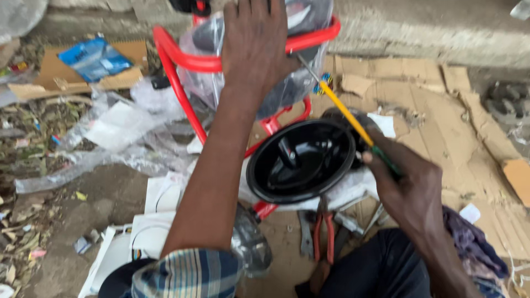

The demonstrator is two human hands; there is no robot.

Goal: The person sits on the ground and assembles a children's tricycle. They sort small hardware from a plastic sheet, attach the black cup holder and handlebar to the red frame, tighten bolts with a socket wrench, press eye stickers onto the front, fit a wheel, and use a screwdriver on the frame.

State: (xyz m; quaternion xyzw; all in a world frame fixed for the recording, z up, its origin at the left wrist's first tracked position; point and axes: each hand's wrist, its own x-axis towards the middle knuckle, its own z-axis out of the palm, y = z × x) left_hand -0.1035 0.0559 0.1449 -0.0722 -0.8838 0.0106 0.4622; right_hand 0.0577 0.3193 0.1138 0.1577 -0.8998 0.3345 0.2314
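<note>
Two bare hands work on a red tubular frame (182, 58) over floor cardboard (441, 110): left hand (256, 47) closed over its plastic-wrapped top bar, right hand (411, 190) gripping a yellow-shafted screwdriver (345, 113) whose tip meets that bar, apparently driving a fastener, which needs steady pressure.

The red frame (182, 58) is tubular metal with a glossy painted finish, partly covered by clear, crinkled plastic wrap (204, 88). The black bowl-shaped part (301, 160) is smooth, glossy plastic. The screwdriver (345, 113) has a bright metal shaft and a yellow and green plastic handle. The pliers (323, 234) have red plastic-coated grips. The ground covering is matt, rough brown cardboard (441, 127), torn at its right edge.
</note>
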